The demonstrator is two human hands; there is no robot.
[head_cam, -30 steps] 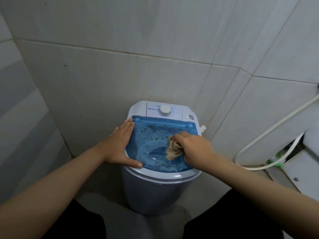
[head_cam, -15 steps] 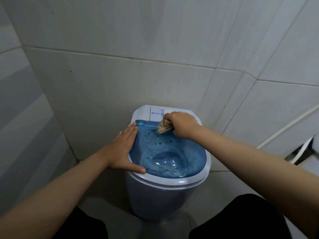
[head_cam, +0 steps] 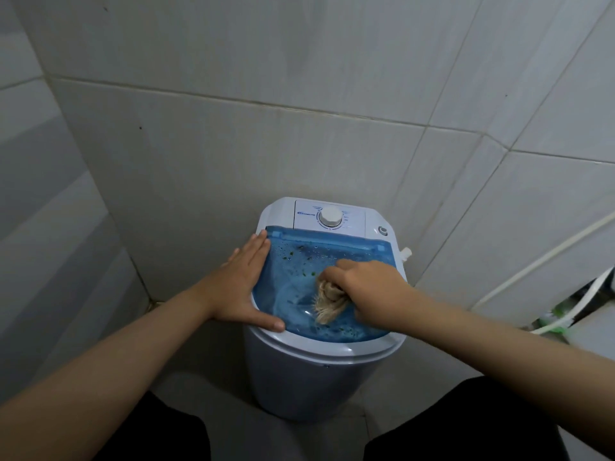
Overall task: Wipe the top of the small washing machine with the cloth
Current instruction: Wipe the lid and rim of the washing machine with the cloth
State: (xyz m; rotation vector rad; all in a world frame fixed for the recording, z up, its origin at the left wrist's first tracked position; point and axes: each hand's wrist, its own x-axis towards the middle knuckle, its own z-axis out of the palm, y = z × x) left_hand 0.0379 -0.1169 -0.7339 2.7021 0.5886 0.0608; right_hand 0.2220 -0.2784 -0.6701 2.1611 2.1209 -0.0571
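Observation:
A small white washing machine (head_cam: 299, 377) stands in a tiled corner. Its translucent blue lid (head_cam: 289, 287) carries water drops and dark green specks. Behind the lid sits a white panel with a round dial (head_cam: 330, 217). My right hand (head_cam: 369, 294) is clenched around a bunched beige cloth (head_cam: 327, 302) and presses it onto the middle of the lid. My left hand (head_cam: 238, 287) lies flat with fingers spread along the lid's left edge, thumb on the white front rim.
Grey wall tiles (head_cam: 233, 154) close in behind and on both sides. A white hose (head_cam: 579, 304) with a green fitting runs along the right wall. A small white spout (head_cam: 406, 252) juts from the machine's right side. My dark trouser legs fill the bottom corners.
My right hand has dragged the cloth from the lid's back edge near the dial toward me to the lid's middle. The dial is uncovered again. My left hand stayed put.

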